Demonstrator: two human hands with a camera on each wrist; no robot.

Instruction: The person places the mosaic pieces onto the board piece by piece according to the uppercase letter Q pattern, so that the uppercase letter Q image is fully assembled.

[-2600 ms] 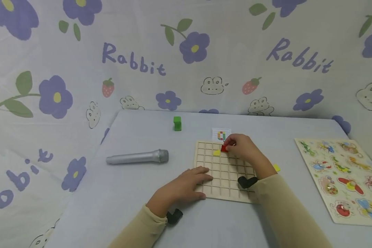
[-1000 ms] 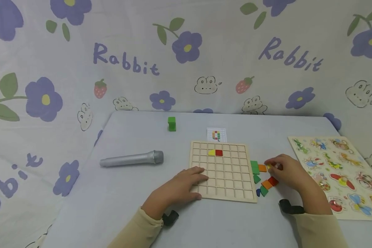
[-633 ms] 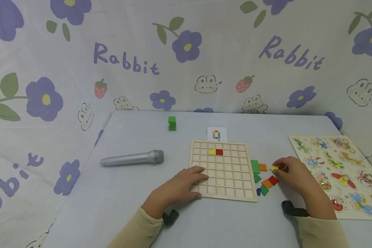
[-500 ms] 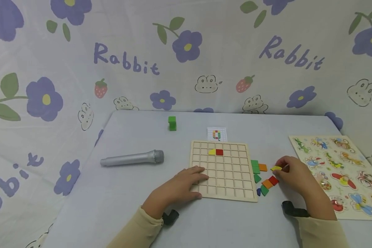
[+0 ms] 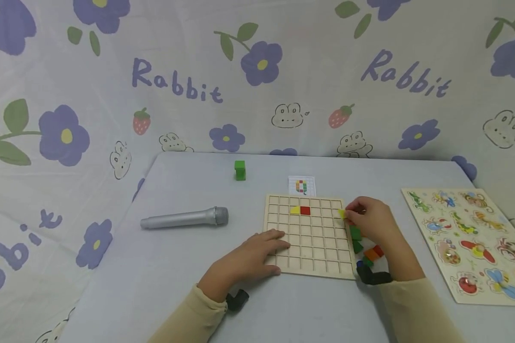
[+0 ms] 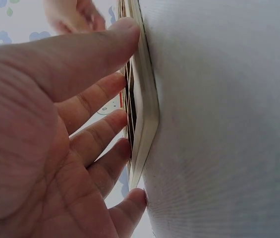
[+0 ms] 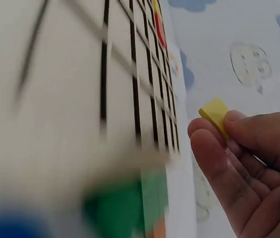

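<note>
A wooden grid board (image 5: 306,243) lies on the table, with a yellow tile (image 5: 295,210) and a red square tile (image 5: 305,210) side by side in one of its upper rows. My left hand (image 5: 251,257) rests on the board's left edge, fingers spread and nearly straight; the left wrist view shows the thumb and fingertips at the wooden rim (image 6: 147,99). Between thumb and fingers my right hand (image 5: 373,221) pinches a small yellow tile (image 7: 214,114), over the board's right edge. Behind the board lies a card (image 5: 302,186) printed with a coloured pattern.
Loose green tiles (image 5: 355,233), an orange tile (image 5: 372,254) and others lie right of the board, partly under my right hand. A picture puzzle board (image 5: 472,247) is further right. To the left are a silver microphone (image 5: 184,219) and a green block (image 5: 240,170).
The red tile was set beside the yellow one on the board. My right hand then picked a yellow tile from the loose pile and carried it left to the board. The left hand stayed put.
</note>
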